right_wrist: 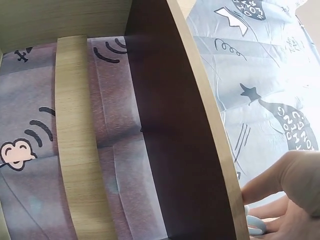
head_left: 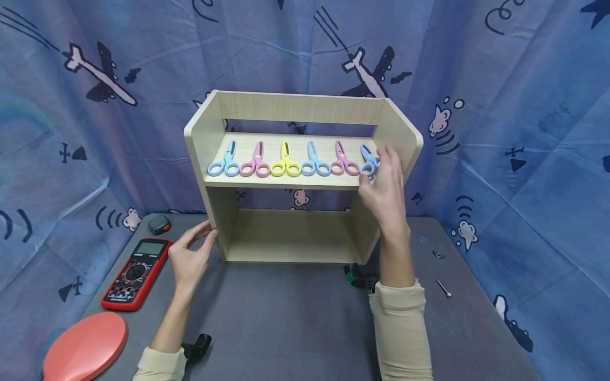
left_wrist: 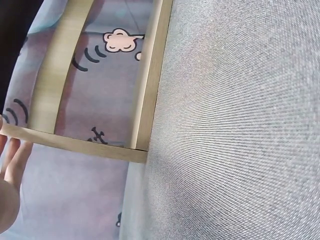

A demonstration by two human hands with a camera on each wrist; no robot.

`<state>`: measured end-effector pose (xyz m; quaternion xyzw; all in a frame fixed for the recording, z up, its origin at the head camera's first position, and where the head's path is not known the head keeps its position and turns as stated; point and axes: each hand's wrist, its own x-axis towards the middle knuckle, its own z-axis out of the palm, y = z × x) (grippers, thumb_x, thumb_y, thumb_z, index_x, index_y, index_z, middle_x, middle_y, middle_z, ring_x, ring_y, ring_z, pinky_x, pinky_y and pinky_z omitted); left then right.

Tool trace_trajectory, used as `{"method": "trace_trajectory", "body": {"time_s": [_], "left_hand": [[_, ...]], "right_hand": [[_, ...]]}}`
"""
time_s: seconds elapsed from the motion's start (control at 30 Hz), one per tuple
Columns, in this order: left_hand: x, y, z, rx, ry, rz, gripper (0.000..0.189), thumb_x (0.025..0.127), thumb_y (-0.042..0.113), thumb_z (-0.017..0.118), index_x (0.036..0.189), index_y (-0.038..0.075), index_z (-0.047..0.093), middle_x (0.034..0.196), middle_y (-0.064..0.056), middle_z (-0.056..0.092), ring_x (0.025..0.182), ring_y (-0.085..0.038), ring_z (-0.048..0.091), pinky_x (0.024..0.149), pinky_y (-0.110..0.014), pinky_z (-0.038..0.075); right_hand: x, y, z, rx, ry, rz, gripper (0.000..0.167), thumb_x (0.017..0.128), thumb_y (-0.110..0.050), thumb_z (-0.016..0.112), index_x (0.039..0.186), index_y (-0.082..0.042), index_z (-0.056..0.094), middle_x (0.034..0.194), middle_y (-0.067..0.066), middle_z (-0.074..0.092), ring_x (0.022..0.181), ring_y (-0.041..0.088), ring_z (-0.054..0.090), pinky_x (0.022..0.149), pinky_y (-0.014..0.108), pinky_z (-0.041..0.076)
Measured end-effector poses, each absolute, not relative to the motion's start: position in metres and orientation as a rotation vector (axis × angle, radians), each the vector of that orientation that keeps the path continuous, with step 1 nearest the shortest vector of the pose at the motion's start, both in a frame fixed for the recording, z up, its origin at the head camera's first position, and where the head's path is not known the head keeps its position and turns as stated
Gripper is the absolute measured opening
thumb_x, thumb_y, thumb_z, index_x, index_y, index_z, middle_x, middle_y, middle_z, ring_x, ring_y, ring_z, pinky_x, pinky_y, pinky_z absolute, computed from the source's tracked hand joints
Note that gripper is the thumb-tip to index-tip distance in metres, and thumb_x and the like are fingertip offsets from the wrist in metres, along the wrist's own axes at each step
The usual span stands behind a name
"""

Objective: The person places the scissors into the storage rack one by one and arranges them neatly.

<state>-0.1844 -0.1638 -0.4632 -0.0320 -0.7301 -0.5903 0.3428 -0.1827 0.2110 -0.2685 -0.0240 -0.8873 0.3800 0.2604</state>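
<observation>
A pale wooden two-tier shelf (head_left: pixel 295 110) stands on the grey table. Several small scissors lie in a row on its upper board: blue scissors (head_left: pixel 229 159), pink scissors (head_left: pixel 258 160) and yellow scissors (head_left: pixel 285 160) among them. At the row's right end, my right hand (head_left: pixel 385 193) touches other blue scissors (head_left: pixel 368 159). Its thumb (right_wrist: pixel 270 182) rests at the board's front edge, and a light blue handle (right_wrist: pixel 256 226) shows beside the fingers. Low on the shelf's left side, my left hand (head_left: pixel 190 259) touches the panel with its fingertips, the fingers fairly straight.
On the left lie a red multimeter (head_left: pixel 136 272), a grey-black tape measure (head_left: pixel 159 225) and a flat coral-red oval object (head_left: pixel 86 346). On the right are a small metal ring (head_left: pixel 438 254) and a bolt (head_left: pixel 444 288). A patterned blue curtain (head_left: pixel 157 148) surrounds the table.
</observation>
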Motion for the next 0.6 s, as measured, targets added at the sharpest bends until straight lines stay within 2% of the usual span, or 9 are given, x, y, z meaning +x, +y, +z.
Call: {"method": "trace_trajectory", "body": {"time_s": [0.27, 0.6], "left_hand": [[-0.1848, -0.1639, -0.4636, -0.071, -1.903, -1.533, 0.029, 0.09, 0.004, 0.088, 0.118, 0.005, 0.083, 0.108, -0.021, 0.083, 0.09, 0.012, 0.071, 0.072, -0.003, 0.054], [-0.1846, -0.164, -0.4642, -0.074, -1.901, -1.548, 0.029, 0.09, 0.005, 0.088, 0.119, 0.006, 0.083, 0.108, -0.02, 0.083, 0.091, 0.011, 0.071, 0.074, -0.004, 0.056]], "right_hand": [[-0.184, 0.2101, -0.2739, -0.049, -2.362, 1.002, 0.062, 0.098, 0.004, 0.063, 0.157, 0.012, 0.045, 0.176, 0.025, 0.032, 0.166, 0.043, 0.03, 0.139, 0.055, 0.022], [-0.1829, 0.2093, -0.2792, 0.001, -2.323, 0.954, 0.059, 0.098, 0.006, 0.061, 0.155, 0.015, 0.046, 0.174, 0.028, 0.036, 0.167, 0.043, 0.027, 0.14, 0.052, 0.019]]}}
